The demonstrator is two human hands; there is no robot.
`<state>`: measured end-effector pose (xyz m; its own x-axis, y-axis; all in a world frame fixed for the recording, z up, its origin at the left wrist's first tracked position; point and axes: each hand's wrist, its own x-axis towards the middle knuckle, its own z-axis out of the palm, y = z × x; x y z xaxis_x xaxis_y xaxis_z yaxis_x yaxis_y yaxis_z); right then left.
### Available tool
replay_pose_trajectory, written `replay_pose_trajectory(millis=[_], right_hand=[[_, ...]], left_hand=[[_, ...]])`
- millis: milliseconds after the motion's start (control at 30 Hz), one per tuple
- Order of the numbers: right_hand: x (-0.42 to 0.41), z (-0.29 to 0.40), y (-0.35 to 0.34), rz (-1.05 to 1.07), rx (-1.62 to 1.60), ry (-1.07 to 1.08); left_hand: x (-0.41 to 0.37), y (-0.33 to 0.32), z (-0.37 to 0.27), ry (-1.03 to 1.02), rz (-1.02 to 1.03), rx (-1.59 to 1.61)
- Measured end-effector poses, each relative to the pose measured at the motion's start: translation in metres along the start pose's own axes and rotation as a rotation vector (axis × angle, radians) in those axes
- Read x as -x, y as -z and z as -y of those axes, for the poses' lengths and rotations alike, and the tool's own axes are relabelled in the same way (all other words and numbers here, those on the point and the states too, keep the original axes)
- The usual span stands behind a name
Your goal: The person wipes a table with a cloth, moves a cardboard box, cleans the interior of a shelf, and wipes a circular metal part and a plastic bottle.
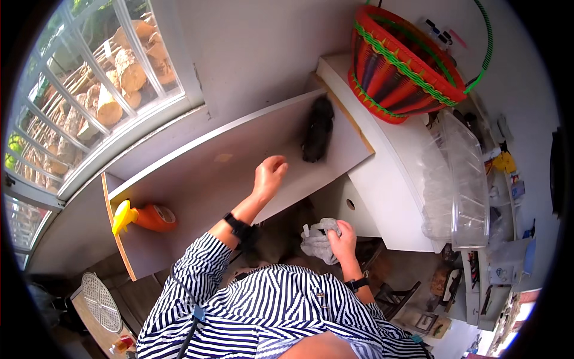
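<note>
My left hand [270,176] is raised over a long, shallow wooden shelf or box [215,166] with pale inner faces; its fingers are curled, and whether they pinch anything small is not clear. My right hand [343,238] grips a grey cloth [319,240] low in front of my body, beside the shelf's near edge. An orange spray bottle with a yellow head [152,217] lies inside the shelf at the left end. At the right end rests a dark, fuzzy object [319,128], too blurred to name.
A red and green woven basket [399,67] stands on a white surface [385,148] at the right, near clear plastic containers [468,188]. A barred window [96,85] shows stacked logs at the upper left. A perforated round plate [101,301] sits at the lower left.
</note>
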<state>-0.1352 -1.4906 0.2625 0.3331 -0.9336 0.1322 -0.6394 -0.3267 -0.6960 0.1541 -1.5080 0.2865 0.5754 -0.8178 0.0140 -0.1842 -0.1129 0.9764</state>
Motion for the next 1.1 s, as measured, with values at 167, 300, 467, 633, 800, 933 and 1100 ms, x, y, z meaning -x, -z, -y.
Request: replay_pose_trajectory(millis=[167,300,467,633,800,933,1100], right_hand=[[0.011,-0.039,0.008,0.027,0.009,0.018],[0.025,-0.055,0.035,0.107,0.040,-0.140],[0.028,-0.054,0.036,-0.091,0.058,0.019],[0.051,-0.062,0.034,-0.044,0.014,-0.094],[0.081,-0.059,0.020,0.000,0.018,-0.100],[0.115,-0.041,0.011,-0.045,-0.002,-0.312],[0.143,-0.049,0.005,-0.275,0.054,-0.286]], left_hand=[[-0.114,-0.081,-0.036,-0.102,-0.193,-0.050],[-0.132,-0.125,-0.075,0.011,-0.127,-0.102],[-0.091,-0.087,-0.059,-0.138,-0.019,-0.151],[-0.017,0.000,-0.022,0.203,0.198,-0.123],[0.034,0.022,0.024,0.575,0.386,0.047],[0.043,0.003,0.054,0.690,0.510,0.164],[0.055,-0.020,0.047,0.648,0.500,0.233]])
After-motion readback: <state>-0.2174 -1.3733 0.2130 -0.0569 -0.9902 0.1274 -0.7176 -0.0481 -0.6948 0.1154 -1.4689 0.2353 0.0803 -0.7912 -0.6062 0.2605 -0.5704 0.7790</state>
